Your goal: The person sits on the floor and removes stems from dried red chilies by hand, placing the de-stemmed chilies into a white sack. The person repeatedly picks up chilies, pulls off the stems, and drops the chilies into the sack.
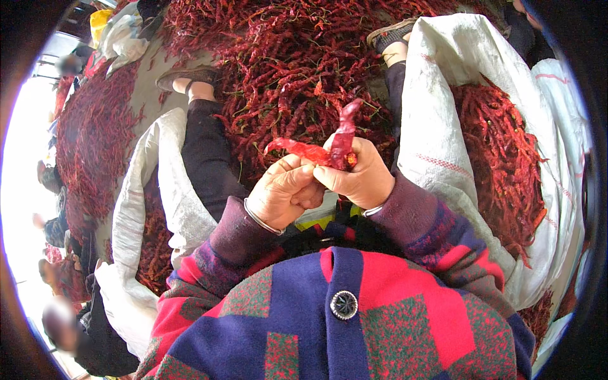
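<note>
My left hand (287,190) and my right hand (358,173) meet in front of my chest, thumbs nearly touching. Dried red chili peppers (343,135) stick out of my right hand, one pointing up and away from me. Another red chili (301,151) reaches leftward above my left fingers, its inner end at the right hand. Whether the left fingertips pinch a stem cannot be made out. Beyond both hands, between my outstretched legs, spreads a large heap of dried red chilies (294,80), many with stems.
An open white woven sack (434,142) holding red chilies stands at my right; another white sack (147,190) with chilies is at my left. A further chili heap (97,137) lies far left, near several people. Plastic bags (123,40) lie at the upper left.
</note>
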Demonstrator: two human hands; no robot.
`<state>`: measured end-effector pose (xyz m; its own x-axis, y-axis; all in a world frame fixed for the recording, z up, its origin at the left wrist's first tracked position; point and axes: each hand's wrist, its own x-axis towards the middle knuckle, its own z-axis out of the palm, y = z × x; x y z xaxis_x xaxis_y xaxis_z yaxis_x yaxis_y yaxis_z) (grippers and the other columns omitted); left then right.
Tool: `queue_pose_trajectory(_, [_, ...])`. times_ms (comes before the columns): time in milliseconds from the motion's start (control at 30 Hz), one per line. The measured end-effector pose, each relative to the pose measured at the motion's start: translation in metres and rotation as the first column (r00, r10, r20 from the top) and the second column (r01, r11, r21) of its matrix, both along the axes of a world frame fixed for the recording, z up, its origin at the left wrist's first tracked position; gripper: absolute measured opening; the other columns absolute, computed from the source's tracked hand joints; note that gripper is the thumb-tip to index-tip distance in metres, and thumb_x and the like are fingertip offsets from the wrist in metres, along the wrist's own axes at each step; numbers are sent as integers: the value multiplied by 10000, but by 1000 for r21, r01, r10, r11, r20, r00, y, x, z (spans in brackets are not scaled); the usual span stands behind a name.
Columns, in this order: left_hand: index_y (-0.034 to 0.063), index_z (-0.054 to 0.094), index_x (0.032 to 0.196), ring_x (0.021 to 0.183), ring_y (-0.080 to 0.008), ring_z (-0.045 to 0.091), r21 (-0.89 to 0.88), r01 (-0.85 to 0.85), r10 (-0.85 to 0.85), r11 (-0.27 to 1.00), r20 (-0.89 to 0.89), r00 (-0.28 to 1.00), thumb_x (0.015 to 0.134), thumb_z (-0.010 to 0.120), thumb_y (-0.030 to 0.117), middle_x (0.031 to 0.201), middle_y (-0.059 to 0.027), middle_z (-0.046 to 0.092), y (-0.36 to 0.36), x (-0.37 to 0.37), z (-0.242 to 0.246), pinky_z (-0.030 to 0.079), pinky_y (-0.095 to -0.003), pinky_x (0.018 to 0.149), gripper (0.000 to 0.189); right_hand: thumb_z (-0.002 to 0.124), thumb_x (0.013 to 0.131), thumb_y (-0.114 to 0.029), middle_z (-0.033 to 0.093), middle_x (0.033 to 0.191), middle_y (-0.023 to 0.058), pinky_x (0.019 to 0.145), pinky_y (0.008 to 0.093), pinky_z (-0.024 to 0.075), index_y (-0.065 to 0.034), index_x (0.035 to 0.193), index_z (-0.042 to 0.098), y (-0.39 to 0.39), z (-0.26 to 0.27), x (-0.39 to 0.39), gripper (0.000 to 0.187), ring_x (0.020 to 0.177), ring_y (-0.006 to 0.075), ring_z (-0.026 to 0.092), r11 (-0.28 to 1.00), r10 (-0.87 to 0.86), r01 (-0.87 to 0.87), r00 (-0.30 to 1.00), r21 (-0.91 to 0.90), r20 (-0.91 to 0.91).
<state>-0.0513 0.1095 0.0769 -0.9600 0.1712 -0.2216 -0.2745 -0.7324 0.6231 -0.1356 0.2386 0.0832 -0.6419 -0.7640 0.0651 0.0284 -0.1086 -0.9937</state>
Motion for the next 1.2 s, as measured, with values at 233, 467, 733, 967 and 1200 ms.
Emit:
queue_pose_trajectory(233, [64, 521, 761, 483, -102, 390, 46, -75, 77, 996, -48, 996, 746, 566, 231, 496, 11, 408, -27, 0, -1, 331, -234, 473, 173, 576, 688, -40, 475, 655, -3, 490, 199, 357, -55, 734, 462, 13, 21, -4, 124, 548, 66, 446, 986, -19, 71, 948, -150, 318])
queue_pose_trajectory(467, [3, 534, 690, 648, -130, 493, -984, -28, -211, 174, -65, 975, 736, 489, 127, 683, -47, 519, -78, 2, -8, 389, -259, 605, 139, 548, 688, -149, 424, 590, -4, 456, 195, 306, -68, 732, 468, 129, 69, -73, 123, 501, 68, 373, 870, -444, 488, 833, 64, -330])
queue_pose_trajectory(733, [15, 556, 701, 699, -306, 522, -828, -39, -210, -559, 96, 973, 722, 459, 288, 700, -156, 541, -82, -38, -51, 405, -403, 642, 291, 499, 760, -243, 492, 1025, 121, 869, 293, 305, 28, 1181, 314, 295, 71, -77, 534, 946, 180, 454, 385, -39, 862, 373, 330, -927])
queue_pose_trajectory(967, [34, 573, 728, 755, -306, 541, -649, 187, -66, -737, 345, 936, 704, 487, 311, 751, -159, 566, -74, -63, -82, 425, -412, 664, 292, 425, 785, -68, 548, 837, 76, 720, 251, 409, 14, 848, 531, 161, 71, -58, 147, 780, 137, 517, 820, -347, 543, 721, 178, -600])
queue_pose_trajectory(1200, [15, 570, 743, 738, -310, 539, -908, 163, 9, -387, 173, 985, 699, 476, 222, 744, -170, 563, -91, -43, -65, 417, -371, 665, 232, 498, 749, -94, 542, 616, 81, 527, 249, 413, -4, 705, 550, 33, 11, -37, 112, 577, 134, 525, 984, 64, 4, 927, 179, -369])
